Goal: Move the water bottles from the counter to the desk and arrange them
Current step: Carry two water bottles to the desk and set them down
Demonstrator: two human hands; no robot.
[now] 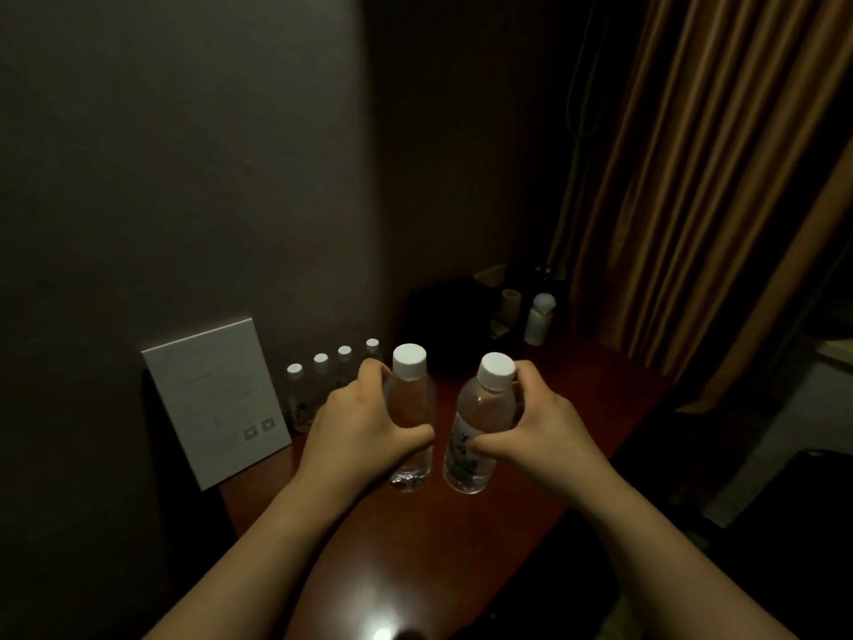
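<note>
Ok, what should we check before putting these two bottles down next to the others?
1. Left hand grips its bottle firmly: ok.
2. Right hand grips its bottle firmly: ok.
3. Both caps on: ok.
4. Row of four bottles standing upright by the wall: ok.
5. Free desk space at the row's far end, near the dark items: cannot tell, too dim.
6. Held bottles upright: the right one tilts slightly, not ok.

Open desk (577, 408) right of the hands; bottle row (332, 385) and card (217, 399) block the left
</note>
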